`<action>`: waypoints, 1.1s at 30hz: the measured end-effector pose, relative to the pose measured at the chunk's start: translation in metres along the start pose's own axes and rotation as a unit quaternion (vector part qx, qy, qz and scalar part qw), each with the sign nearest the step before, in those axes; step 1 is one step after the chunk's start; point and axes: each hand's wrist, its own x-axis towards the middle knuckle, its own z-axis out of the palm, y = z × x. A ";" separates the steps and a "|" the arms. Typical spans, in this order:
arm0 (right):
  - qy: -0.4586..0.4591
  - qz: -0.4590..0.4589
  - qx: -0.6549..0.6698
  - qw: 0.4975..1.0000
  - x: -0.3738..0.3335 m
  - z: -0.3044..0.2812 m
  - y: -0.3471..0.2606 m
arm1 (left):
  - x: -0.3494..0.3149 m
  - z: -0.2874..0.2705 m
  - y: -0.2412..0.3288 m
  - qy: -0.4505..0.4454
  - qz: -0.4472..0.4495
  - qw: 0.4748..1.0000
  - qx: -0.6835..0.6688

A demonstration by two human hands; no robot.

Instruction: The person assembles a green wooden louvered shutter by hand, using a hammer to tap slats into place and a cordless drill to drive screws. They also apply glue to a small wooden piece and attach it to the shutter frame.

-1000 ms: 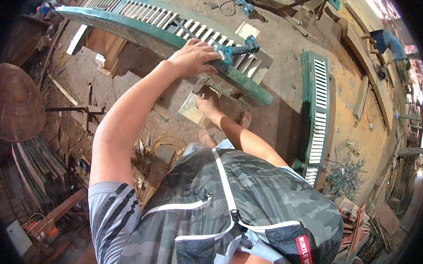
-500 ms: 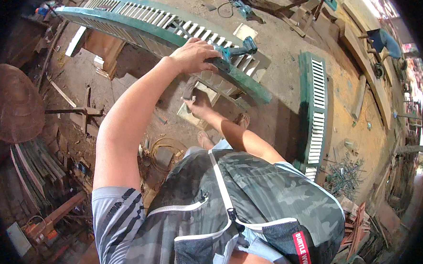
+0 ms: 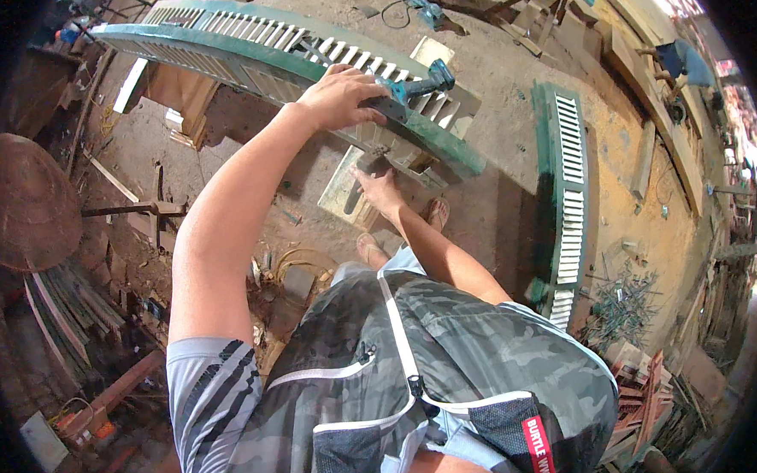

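Note:
A long green shutter point(image 3: 301, 67) with pale slats stands raised in front of me. My left hand point(image 3: 344, 99) rests on its near rail, fingers curled over the edge. Beside those fingers a teal-and-black cordless power tool point(image 3: 426, 83) lies on the shutter. Lower down, below the rail, my right hand point(image 3: 379, 191) grips what looks like a hammer point(image 3: 375, 160), its dark blocky head up toward the shutter's underside. Whether the head touches the shutter I cannot tell. Behind that hand is a pale board point(image 3: 335, 190) near the ground.
Another green slatted shutter point(image 3: 568, 154) stands to the right. A round brown wooden disc point(image 3: 27, 203) is at left, above stacked strips point(image 3: 71, 325). Near my feet lies a coiled cable point(image 3: 307, 259). Long timbers point(image 3: 649, 94) and another person point(image 3: 684, 64) are at far right.
My right hand has shifted to the right, and the hammer has turned, its head swinging right toward the shutter's underside. My left hand stays on the rail.

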 end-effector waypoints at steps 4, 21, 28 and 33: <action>0.106 -0.060 -0.104 0.987 0.019 0.021 0.028 | 0.002 -0.002 0.003 -0.032 -0.012 0.999 0.010; 0.253 -0.151 -0.086 0.952 0.012 0.016 -0.027 | 0.006 -0.004 0.001 -0.024 0.000 1.000 0.003; 0.181 -0.005 -0.113 0.977 0.027 0.017 -0.026 | 0.005 -0.004 0.001 -0.009 0.008 1.000 0.006; 0.141 -0.023 -0.182 0.973 0.017 0.010 -0.027 | 0.004 -0.003 -0.003 -0.024 0.000 1.000 -0.011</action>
